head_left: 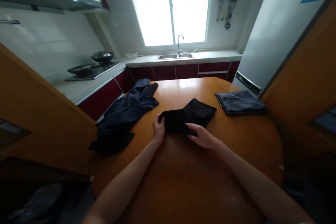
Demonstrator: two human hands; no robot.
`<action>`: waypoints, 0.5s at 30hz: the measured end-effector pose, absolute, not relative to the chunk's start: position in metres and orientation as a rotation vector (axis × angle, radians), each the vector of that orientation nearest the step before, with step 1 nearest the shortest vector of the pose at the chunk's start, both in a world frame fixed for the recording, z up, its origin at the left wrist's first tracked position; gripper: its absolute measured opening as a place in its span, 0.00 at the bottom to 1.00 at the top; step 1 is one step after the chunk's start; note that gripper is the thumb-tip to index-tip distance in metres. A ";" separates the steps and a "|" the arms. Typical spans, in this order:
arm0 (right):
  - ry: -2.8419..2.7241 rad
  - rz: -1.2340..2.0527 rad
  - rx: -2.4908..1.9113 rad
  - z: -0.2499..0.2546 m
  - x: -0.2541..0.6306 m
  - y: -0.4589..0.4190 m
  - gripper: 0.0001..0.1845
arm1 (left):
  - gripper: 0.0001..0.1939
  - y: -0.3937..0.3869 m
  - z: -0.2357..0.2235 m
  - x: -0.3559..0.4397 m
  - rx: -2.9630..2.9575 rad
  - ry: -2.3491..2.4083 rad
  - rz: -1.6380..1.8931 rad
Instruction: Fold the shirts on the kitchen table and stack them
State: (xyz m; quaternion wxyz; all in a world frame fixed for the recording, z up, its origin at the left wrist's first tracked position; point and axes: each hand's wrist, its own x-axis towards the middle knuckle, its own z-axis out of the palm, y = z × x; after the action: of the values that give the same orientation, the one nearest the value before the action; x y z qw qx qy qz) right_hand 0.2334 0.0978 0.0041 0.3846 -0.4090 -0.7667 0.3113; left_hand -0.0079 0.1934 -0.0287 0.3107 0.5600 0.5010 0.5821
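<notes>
A black garment (174,120) lies partly folded on the wooden table, its far right part spread into an angular flap; I cannot tell what kind of garment it is. My left hand (159,128) grips its left edge, thumb on top. At the near edge, my right hand (202,136) rests with its index finger touching the cloth and a gap between that finger and the ones below. Beyond my left hand is a loose heap of dark navy and black clothes (128,106). To the right lies a folded dark grey cloth (240,101) with a fringed-looking black border.
The rounded wooden table (183,189) stands between two wooden panels, the left (39,112) and right (301,87). Past it are a counter with a sink (174,56), a stove with a wok (102,57) and a pan (80,70), and a tall fridge (278,31).
</notes>
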 end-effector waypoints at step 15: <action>-2.038 0.382 -1.383 -0.018 0.325 0.142 0.22 | 0.13 0.179 0.031 -0.055 2.181 1.025 0.936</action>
State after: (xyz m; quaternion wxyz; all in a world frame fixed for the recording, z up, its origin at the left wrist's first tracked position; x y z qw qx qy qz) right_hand 0.3250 0.1424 -0.0184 0.3191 -0.5260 -0.7749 0.1452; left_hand -0.0550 0.1793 0.0313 0.2745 0.8113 0.3812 0.3480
